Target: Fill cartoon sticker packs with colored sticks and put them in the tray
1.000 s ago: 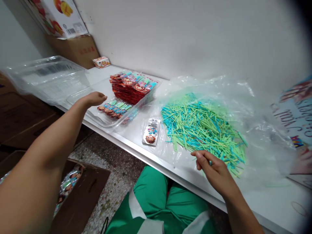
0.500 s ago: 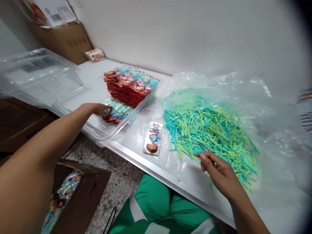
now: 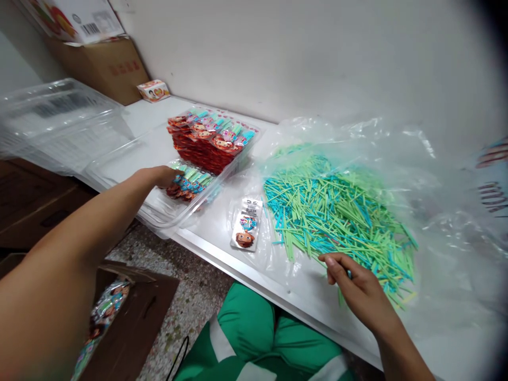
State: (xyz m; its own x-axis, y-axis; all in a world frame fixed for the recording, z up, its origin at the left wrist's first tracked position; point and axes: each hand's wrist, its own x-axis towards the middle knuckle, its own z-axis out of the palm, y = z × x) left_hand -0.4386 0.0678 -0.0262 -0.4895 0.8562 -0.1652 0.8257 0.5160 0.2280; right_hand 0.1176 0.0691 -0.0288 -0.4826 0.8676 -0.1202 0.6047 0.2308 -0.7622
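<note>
My left hand (image 3: pixel 164 177) reaches into a clear plastic tray (image 3: pixel 115 159), its fingertips at the edge of a low row of small printed packets (image 3: pixel 190 180) with cartoon figures. Most of its fingers are hidden, so their grip is unclear. Behind that row stands a taller stack of similar red-edged packets (image 3: pixel 206 151). My right hand (image 3: pixel 357 283) is closed in a pinch at the near edge of a heap of thin green and blue sticks (image 3: pixel 329 211); a bit of blue stick shows between its fingers. Between the hands, a single flat packet (image 3: pixel 246 225) lies on the table.
Clear plastic film (image 3: pixel 397 143) lies around and over the heap. More clear trays (image 3: pixel 59 121) stand at the left, near a brown carton (image 3: pixel 107 69) and a small printed box (image 3: pixel 154 90). Below the table edge, an open carton (image 3: pixel 135 317) contains shiny packets.
The view has shifted slightly. My left hand stays at the packet row, and my right hand has come slightly lower against the heap, still pinched.
</note>
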